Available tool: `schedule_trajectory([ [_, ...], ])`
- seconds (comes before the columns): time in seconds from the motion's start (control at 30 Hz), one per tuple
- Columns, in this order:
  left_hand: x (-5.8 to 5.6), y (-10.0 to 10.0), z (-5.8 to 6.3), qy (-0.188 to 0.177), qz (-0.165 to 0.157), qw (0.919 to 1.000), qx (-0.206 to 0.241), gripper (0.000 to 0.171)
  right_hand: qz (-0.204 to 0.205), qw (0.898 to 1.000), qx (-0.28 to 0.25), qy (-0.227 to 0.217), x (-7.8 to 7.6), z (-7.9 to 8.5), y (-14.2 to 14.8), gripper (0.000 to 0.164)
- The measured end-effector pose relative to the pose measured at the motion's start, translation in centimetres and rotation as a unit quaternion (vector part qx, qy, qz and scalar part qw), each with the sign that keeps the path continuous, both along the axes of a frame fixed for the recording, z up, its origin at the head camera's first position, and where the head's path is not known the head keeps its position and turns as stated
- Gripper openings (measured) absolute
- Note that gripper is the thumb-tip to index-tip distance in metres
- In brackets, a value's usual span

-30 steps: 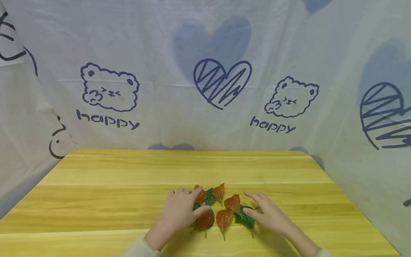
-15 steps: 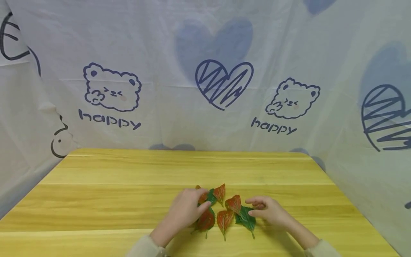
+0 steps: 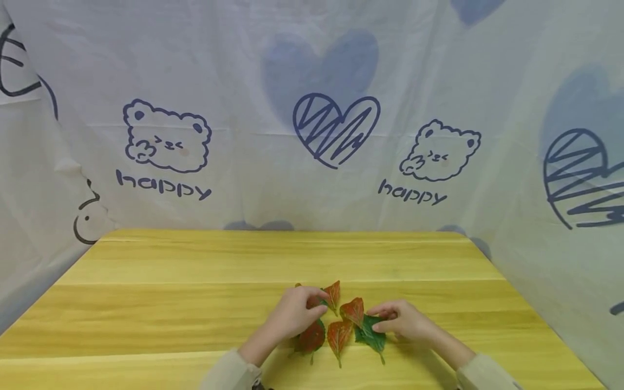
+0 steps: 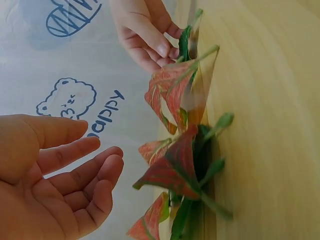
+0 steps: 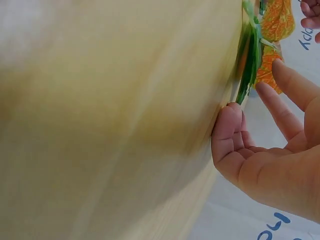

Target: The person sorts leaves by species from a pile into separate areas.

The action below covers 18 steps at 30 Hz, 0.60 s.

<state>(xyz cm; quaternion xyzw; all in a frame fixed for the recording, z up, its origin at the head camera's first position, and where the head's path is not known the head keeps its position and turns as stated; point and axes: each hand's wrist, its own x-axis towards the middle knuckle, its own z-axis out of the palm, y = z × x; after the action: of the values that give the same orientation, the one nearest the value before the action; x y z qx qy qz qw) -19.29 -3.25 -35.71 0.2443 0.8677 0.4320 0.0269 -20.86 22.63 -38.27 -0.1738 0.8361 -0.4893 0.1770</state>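
Note:
Several red and green artificial leaves form a loose cluster near the table's front. My left hand (image 3: 294, 311) hovers over the cluster's left side, above a red leaf (image 3: 312, 339), its loosely bent fingers holding nothing. Beyond its fingertips is another red leaf (image 3: 333, 292). In the left wrist view that hand (image 4: 55, 185) is apart from the leaves. My right hand (image 3: 405, 320) is at the right edge of a green leaf (image 3: 372, 337); in the right wrist view its thumb and fingers stand apart beside the leaf. Two more red leaves, one behind (image 3: 353, 310) and one in front (image 3: 338, 338), lie mid-cluster.
The leaves lie on a yellow wood-grain table (image 3: 170, 303). A pale cloth (image 3: 253, 162) printed with bears, hearts and "happy" hangs along its back and sides.
My left hand has moved rightward over the leaves, covering more of the back green one. The right hand's fingers have drawn in from an outstretched pose and shifted slightly. The leaves look unmoved.

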Motion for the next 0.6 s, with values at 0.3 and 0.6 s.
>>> schedule_trajectory([
  [0.3, -0.6, 0.9, -0.2, -0.054, 0.003, 0.9985, 0.006, 0.022, 0.012, 0.999, 0.036, 0.033, -0.5, -0.7, -0.3, 0.031],
  [0.6, -1.4, 1.8, -0.6, -0.138, 0.019, 0.9882, 0.064, 0.022, 0.022, 0.997, 0.048, 0.064, -0.7, -0.9, -0.5, 0.029],
])
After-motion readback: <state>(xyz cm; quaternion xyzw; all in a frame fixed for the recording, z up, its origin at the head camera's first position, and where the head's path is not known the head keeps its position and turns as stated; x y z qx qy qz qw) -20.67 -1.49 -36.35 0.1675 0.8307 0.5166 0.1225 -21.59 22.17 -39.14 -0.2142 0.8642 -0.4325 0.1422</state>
